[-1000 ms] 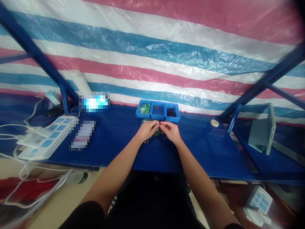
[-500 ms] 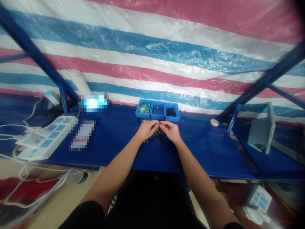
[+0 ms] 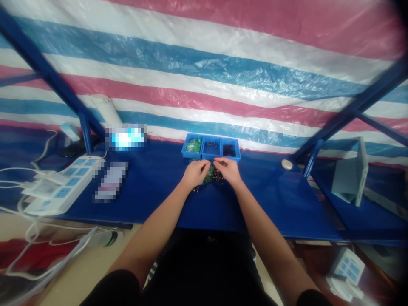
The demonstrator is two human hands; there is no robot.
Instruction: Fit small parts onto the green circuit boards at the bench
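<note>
My left hand (image 3: 195, 173) and my right hand (image 3: 226, 170) meet over a small green circuit board (image 3: 209, 176) on the blue table (image 3: 159, 187), just in front of three joined blue bins (image 3: 211, 149). The left hand's fingers curl around the board's left edge. My right hand is pinched at the board's upper right; what it pinches is too small to name. Tiny loose parts (image 3: 195, 190) lie under the hands. The bins hold green pieces, small brown pieces and dark pieces.
A white power strip (image 3: 63, 183) with cables sits at the table's left end, beside two blurred-out objects (image 3: 112, 180). A small round white object (image 3: 287, 164) lies right of the bins. A grey stand (image 3: 350, 174) is on the right shelf. Blue frame struts slant at both sides.
My right hand has shifted slightly up and toward the bins; the left hand stays on the board. The view barely moved.
</note>
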